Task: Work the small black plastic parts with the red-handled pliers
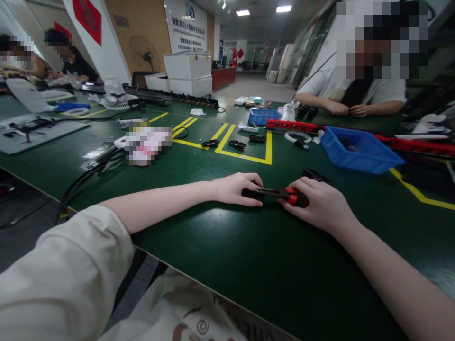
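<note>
My right hand (pixel 316 201) is closed around the red and black handles of a pair of pliers (pixel 275 192). The jaws point left and reach a small black part (pixel 250 193) between the fingers of my left hand (pixel 238 189). Whether the jaws grip that part I cannot tell. My left thumb and fingers are closed on the black part, low over the green table (pixel 220 246). Just beyond my right hand lies another black part (pixel 315 176), partly hidden by the hand.
Several black parts (pixel 237 144) lie near yellow tape lines (pixel 249 156). A blue bin (pixel 359 149) stands at right, a smaller blue bin (pixel 263 117) farther back. A phone (pixel 147 147) and black cables (pixel 92 168) lie at left. Across the table sits a person (pixel 355 94).
</note>
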{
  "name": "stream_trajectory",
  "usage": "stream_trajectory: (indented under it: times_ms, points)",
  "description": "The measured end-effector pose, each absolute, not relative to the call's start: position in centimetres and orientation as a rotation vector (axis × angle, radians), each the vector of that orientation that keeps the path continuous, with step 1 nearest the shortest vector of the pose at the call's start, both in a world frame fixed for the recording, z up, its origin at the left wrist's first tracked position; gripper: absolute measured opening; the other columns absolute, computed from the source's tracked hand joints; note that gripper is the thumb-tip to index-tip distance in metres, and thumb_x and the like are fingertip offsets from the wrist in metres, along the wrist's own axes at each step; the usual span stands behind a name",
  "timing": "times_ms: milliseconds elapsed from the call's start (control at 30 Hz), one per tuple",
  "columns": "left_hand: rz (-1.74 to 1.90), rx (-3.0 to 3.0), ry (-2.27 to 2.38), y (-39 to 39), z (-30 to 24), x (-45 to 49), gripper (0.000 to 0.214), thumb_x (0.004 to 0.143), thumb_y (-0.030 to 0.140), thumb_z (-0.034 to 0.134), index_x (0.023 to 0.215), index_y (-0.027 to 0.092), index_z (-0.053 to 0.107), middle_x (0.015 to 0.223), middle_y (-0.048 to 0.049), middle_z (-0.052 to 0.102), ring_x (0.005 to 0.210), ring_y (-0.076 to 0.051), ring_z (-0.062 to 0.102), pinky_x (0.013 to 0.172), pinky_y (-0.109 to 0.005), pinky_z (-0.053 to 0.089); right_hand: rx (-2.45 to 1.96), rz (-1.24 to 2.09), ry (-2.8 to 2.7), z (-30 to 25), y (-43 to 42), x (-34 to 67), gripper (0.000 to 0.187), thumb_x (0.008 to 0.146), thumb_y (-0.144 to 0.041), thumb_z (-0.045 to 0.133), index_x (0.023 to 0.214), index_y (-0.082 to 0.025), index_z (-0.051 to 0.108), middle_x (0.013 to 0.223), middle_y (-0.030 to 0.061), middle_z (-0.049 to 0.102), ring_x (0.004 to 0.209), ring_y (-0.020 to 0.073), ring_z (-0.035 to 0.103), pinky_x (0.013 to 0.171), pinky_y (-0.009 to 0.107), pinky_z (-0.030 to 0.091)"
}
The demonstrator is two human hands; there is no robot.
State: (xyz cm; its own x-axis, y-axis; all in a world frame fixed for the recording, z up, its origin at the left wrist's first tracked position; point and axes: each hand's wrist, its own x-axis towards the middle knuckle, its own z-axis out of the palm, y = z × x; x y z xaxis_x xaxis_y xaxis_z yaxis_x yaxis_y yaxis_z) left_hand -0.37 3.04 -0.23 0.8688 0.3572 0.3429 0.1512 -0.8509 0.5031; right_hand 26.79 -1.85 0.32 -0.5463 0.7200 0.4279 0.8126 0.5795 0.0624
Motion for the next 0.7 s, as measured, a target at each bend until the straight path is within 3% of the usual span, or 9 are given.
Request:
stream_trajectory:
  times_ms: [300,467,600,700]
  points:
    - [0.563,2.584,0.403,2.92,-0.04,-0.35,0.039,0.091,0.039,0.064,0.121,0.015,0.066,0.120,-0.0129,0.060,0.109,-0.023,0.060,0.096,-0.036,0.048,-1.247,-0.353,-2.503,0.33,-1.81,26.77,0.028,0.081,-0.047,0.058,0.089,-0.020,0.060,0.086,0.0097,0.065,0.073,0.0236,0.060,0.065,0.036,0.046]
    - [0.574,2.594,0.448,2.98,-0.22,-0.23,0.033,0.090,0.042,0.064,0.108,0.014,0.069,0.115,-0.0110,0.059,0.105,-0.022,0.060,0.092,-0.034,0.047,-1.263,-0.399,-2.515,0.41,-1.82,26.75,0.028,0.082,-0.046,0.057,0.090,-0.019,0.060,0.088,0.0107,0.066,0.074,0.0241,0.060,0.067,0.037,0.047]
    - [0.673,2.657,0.578,2.72,-0.12,-0.09,0.039,0.084,0.051,0.069,0.096,0.014,0.070,0.100,-0.0074,0.060,0.090,-0.019,0.059,0.080,-0.031,0.046,-1.268,-0.437,-2.521,0.55,-1.93,26.50,0.029,0.082,-0.047,0.057,0.091,-0.019,0.060,0.089,0.0115,0.066,0.076,0.0251,0.060,0.069,0.037,0.047]
    - [0.659,2.787,0.680,2.50,-0.01,0.01,0.042,0.082,0.056,0.069,0.090,0.015,0.068,0.090,-0.0035,0.061,0.083,-0.018,0.058,0.081,-0.033,0.042,-1.259,-0.430,-2.533,0.63,-2.02,26.35,0.029,0.083,-0.046,0.057,0.090,-0.019,0.060,0.089,0.0116,0.065,0.075,0.0245,0.060,0.069,0.037,0.047]
